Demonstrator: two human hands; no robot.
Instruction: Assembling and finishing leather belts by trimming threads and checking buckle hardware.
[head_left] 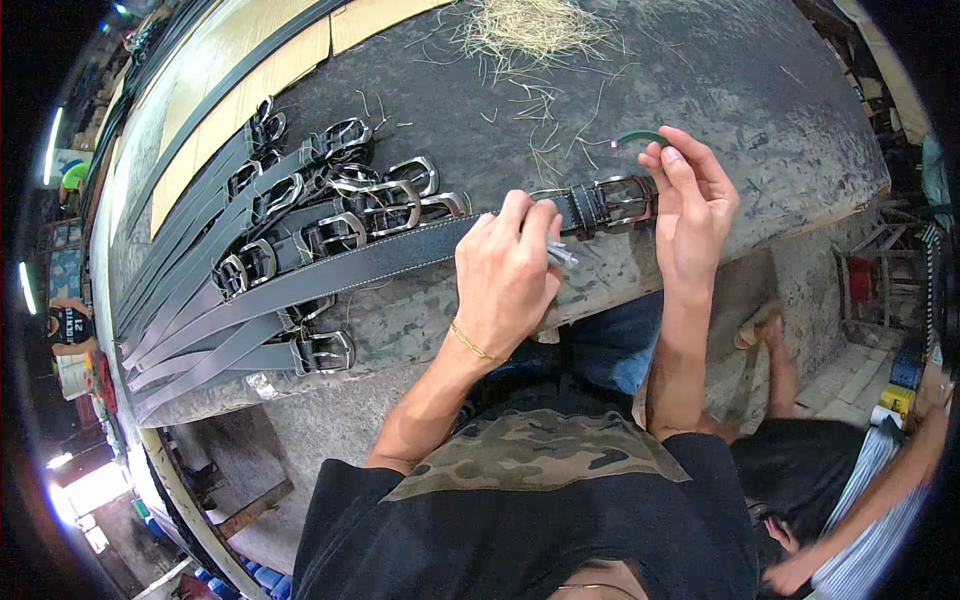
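Note:
My left hand [505,265] is closed over a dark leather belt [390,252] with pale edge stitching. A few short, silvery-grey pieces [562,255] stick out from its fist; their kind is unclear. To the right of that hand lies the belt's metal buckle [626,199], with its end loop next to it. My right hand [692,205] is raised just beyond the buckle. Its thumb and fingertips pinch a thin, curved green strip [642,136] with a pale pinkish tip. The right palm is turned partly toward me.
Several more buckled belts [330,235] are piled on the left of the dark worktable [760,90]. Straw-like trimmings [535,30] lie at the far side, with loose strands nearer. Cardboard sheets [240,115] stand at the upper left. Another person [810,480] is close at my lower right.

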